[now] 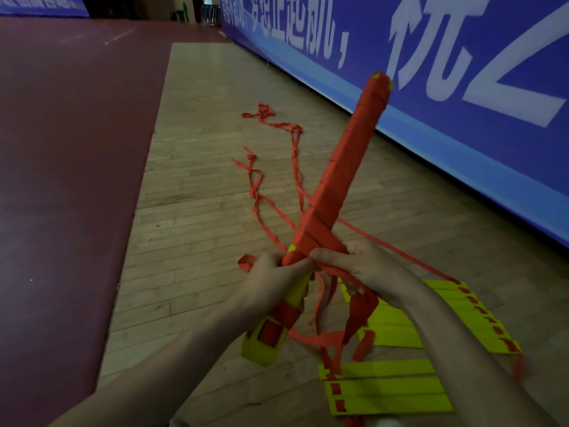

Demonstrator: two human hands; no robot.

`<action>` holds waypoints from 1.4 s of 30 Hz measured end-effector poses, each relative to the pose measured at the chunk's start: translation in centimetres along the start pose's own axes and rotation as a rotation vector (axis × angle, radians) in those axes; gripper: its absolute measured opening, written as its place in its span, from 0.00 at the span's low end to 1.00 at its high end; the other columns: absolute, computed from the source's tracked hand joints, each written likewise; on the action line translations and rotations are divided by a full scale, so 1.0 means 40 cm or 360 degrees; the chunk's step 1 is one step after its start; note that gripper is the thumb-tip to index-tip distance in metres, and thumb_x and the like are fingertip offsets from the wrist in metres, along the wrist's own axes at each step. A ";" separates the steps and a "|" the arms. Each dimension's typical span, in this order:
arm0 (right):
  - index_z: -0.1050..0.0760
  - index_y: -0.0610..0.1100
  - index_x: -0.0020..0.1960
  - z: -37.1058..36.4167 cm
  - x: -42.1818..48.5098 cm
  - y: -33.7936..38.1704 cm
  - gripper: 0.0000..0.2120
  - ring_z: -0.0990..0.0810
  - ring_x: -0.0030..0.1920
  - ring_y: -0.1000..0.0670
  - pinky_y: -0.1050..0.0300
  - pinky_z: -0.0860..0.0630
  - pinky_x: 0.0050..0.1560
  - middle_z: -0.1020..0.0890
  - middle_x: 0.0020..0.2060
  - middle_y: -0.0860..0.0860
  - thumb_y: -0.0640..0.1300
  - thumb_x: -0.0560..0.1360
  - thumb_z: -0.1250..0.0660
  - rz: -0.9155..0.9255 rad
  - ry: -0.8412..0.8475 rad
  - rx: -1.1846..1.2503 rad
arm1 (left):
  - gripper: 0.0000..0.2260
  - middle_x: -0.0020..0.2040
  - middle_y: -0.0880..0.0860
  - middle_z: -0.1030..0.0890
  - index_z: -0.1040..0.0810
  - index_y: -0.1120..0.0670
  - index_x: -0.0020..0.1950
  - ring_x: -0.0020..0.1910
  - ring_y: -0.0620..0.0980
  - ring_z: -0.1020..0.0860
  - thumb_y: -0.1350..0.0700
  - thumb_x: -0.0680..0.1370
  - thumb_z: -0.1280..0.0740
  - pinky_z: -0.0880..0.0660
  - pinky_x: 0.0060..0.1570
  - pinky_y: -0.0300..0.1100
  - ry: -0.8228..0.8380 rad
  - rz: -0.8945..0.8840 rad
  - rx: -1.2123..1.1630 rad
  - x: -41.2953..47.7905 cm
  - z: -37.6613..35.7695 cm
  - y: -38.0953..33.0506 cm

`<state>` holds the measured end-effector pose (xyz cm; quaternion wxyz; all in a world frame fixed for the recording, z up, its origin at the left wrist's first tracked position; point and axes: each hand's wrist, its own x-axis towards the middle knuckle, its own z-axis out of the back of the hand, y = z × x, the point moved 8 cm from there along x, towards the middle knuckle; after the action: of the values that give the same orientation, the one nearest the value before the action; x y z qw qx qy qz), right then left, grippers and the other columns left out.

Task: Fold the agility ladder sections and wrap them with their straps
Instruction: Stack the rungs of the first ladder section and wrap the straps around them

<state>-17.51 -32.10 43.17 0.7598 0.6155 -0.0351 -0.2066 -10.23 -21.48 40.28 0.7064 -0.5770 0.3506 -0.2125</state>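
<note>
A long bundle of folded yellow ladder rungs (338,167), wound nearly end to end in red strap, points up and away from me at a slant. My left hand (274,278) grips the bundle near its lower part, where bare yellow shows (261,349). My right hand (363,266) holds the red strap (335,271) against the bundle, fingers curled round it. Loose red strap (261,192) trails from the bundle across the wooden floor and hangs in loops below my hands.
More yellow rungs (388,389) with red strap lie flat on the floor at lower right, with another stack (462,315) beside my right forearm. A blue banner wall (462,87) runs along the right. A dark red mat (67,149) covers the left floor.
</note>
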 end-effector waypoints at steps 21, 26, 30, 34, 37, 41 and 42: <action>0.20 0.48 0.46 0.000 0.014 -0.022 0.10 0.22 0.29 0.62 0.66 0.27 0.30 0.19 0.27 0.60 0.54 0.72 0.28 0.0143 -0.0228 -0.0297 | 0.16 0.27 0.47 0.21 0.23 0.52 0.35 0.23 0.43 0.22 0.42 0.75 0.34 0.26 0.24 0.37 -0.0354 -0.0211 0.0838 0.030 0.044 0.003; 0.22 0.46 0.44 -0.009 0.018 -0.054 0.10 0.31 0.17 0.59 0.66 0.37 0.19 0.28 0.17 0.58 0.53 0.74 0.30 -0.0054 -0.0179 -0.0324 | 0.17 0.26 0.47 0.22 0.20 0.54 0.36 0.20 0.38 0.25 0.42 0.75 0.33 0.33 0.20 0.30 -0.0202 -0.0128 0.0911 0.049 0.047 0.017; 0.29 0.43 0.39 -0.018 0.016 -0.078 0.13 0.40 0.15 0.56 0.66 0.43 0.18 0.36 0.16 0.54 0.51 0.74 0.31 -0.0267 0.0002 0.0074 | 0.17 0.36 0.57 0.17 0.17 0.61 0.45 0.30 0.47 0.20 0.45 0.73 0.28 0.25 0.29 0.36 0.0054 0.0115 0.0404 0.047 0.024 0.052; 0.31 0.45 0.31 -0.015 0.004 -0.046 0.17 0.38 0.14 0.58 0.66 0.41 0.17 0.33 0.14 0.56 0.50 0.76 0.32 -0.0209 -0.0011 -0.0043 | 0.17 0.34 0.58 0.19 0.17 0.60 0.43 0.31 0.53 0.22 0.46 0.70 0.26 0.23 0.36 0.47 0.0154 0.0231 0.0104 0.048 0.014 0.070; 0.26 0.47 0.24 0.016 0.004 -0.017 0.21 0.33 0.15 0.60 0.69 0.39 0.18 0.30 0.15 0.56 0.50 0.74 0.30 -0.0068 -0.0156 -0.0283 | 0.18 0.33 0.57 0.20 0.18 0.63 0.45 0.28 0.52 0.23 0.48 0.70 0.25 0.23 0.33 0.44 0.0151 0.0254 0.0084 0.041 0.015 0.064; 0.26 0.49 0.26 0.014 0.005 -0.008 0.18 0.31 0.17 0.62 0.72 0.38 0.20 0.30 0.15 0.59 0.47 0.74 0.29 -0.0027 -0.0137 -0.0315 | 0.20 0.32 0.56 0.19 0.18 0.62 0.43 0.27 0.50 0.22 0.43 0.73 0.29 0.23 0.31 0.41 -0.0003 0.0229 0.0275 0.033 0.027 0.061; 0.25 0.50 0.31 0.010 0.006 -0.008 0.13 0.30 0.18 0.64 0.72 0.37 0.21 0.29 0.16 0.60 0.47 0.74 0.29 -0.0014 -0.0125 -0.0324 | 0.21 0.33 0.55 0.18 0.17 0.60 0.43 0.26 0.48 0.21 0.41 0.73 0.30 0.23 0.29 0.38 -0.0082 0.0164 0.0473 0.038 0.040 0.058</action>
<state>-17.52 -32.62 42.93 0.8155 0.5268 -0.0410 -0.2362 -8.29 -20.90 37.82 0.8027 -0.4527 0.3262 -0.2107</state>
